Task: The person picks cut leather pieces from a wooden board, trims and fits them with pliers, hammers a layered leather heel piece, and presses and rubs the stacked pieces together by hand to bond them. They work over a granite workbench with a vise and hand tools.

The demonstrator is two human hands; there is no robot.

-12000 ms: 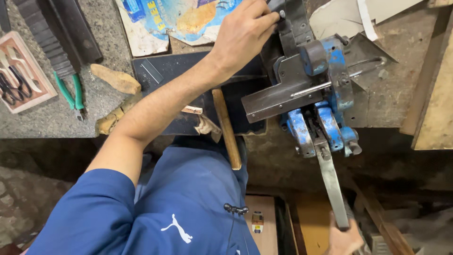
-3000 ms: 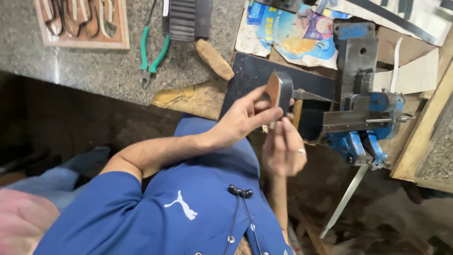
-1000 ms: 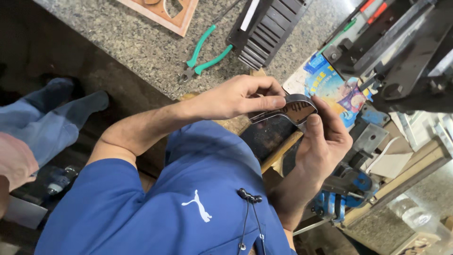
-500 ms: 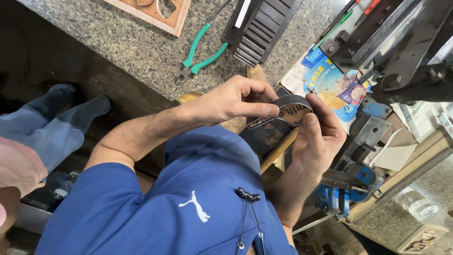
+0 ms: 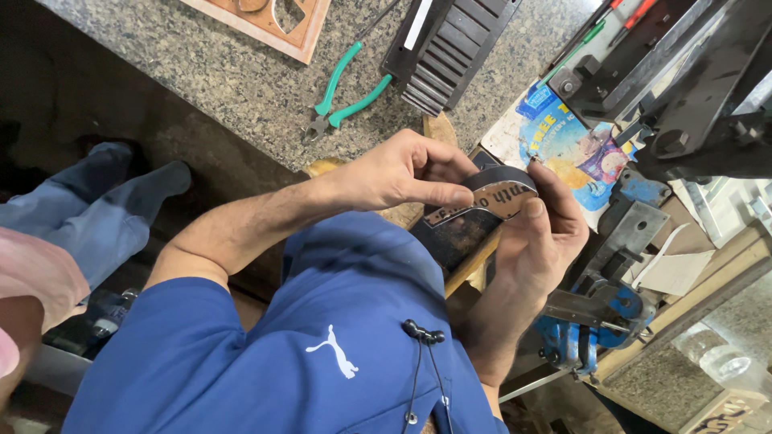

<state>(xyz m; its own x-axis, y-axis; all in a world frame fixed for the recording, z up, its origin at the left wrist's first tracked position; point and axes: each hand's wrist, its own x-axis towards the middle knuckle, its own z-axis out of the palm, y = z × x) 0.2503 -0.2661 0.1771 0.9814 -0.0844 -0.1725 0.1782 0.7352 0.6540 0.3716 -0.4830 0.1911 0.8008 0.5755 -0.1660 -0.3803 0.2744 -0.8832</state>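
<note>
Since half a second ago, little has shifted: both hands keep their grip and the view has only drifted slightly, bringing the blue bench vise [image 5: 599, 309] further into frame at lower right.

Left hand [image 5: 402, 173]: closed in a pinch, thumb and forefinger pressed on the near end of a curved dark strip [image 5: 482, 201], a band with lettering cut through its brown face. Right hand [image 5: 535, 249]: wrapped beneath the far end, thumb laid on top. The strip sits between the two hands, raised clear of the table [image 5: 241, 88] and in front of the blue shirt [image 5: 322, 345]. Held at both ends with its lettered face turned up to the camera, it appears to be presented for close viewing or for easing along its curve.

Green-handled pliers [image 5: 346, 92] lie on the speckled table beside a ribbed black block [image 5: 450, 48], both near the hands. A printed paper sheet [image 5: 563, 145] lies under the black machine frame [image 5: 691, 72].

Not determinable: the strip's material, whether leather or metal; its underside, covered by the right palm; a dark plate and wooden handle below the strip, mostly masked by the hands. The wooden template [image 5: 265, 20] at top edge is cut off. Another person's trouser leg [image 5: 88, 217] shows at left; nothing more of them is legible.
</note>
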